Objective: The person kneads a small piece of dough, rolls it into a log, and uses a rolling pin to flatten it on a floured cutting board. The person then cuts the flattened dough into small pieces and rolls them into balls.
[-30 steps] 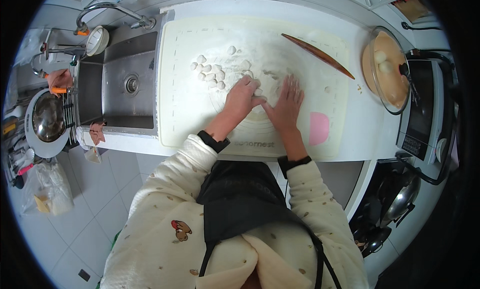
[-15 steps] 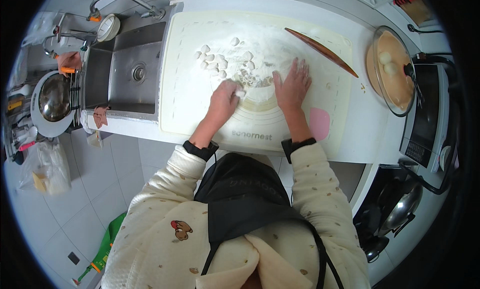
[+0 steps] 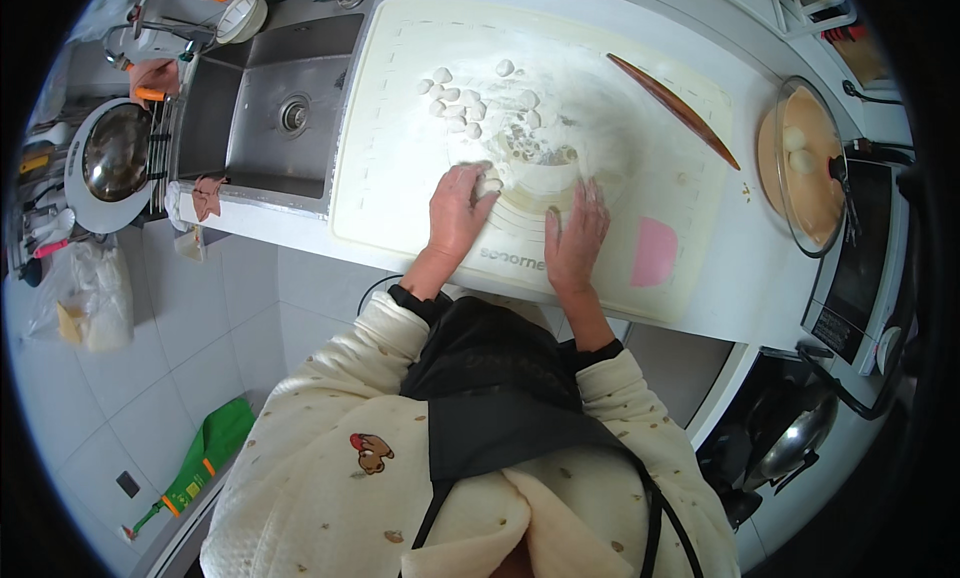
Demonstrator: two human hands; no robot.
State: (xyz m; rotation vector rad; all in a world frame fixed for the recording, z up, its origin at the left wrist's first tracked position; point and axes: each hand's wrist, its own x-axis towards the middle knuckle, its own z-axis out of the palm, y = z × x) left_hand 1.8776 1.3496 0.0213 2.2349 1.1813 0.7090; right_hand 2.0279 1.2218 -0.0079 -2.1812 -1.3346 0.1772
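Note:
A pale silicone mat point(image 3: 372, 193) dusted with flour lies under both hands. My left hand point(image 3: 458, 216) is near the mat's front edge, its thumb and fingers curled about a small white dough piece point(image 3: 488, 185). To its right, my floury right hand point(image 3: 577, 236) rests over the mat, fingers stretched out and nothing in them. Beyond the left hand lies a cluster of small dough pieces point(image 3: 454, 110), with a single dough lump point(image 3: 505, 68) farther back. A tapered wooden rolling pin point(image 3: 672, 110) lies slanted at the back right. Near the right hand is a pink scraper point(image 3: 655, 252).
At the right stands a wide bowl point(image 3: 768, 168) of dough beneath a glass lid point(image 3: 836, 193), beside a microwave oven point(image 3: 870, 248). A steel sink point(image 3: 270, 158) is set into the counter at the left. A dish rack with a round lid point(image 3: 115, 156) stands beyond it.
The view has shifted a little. My right hand has drawn back toward the mat's front edge and closer to the left. My left hand's fingers have loosened slightly around the dough piece.

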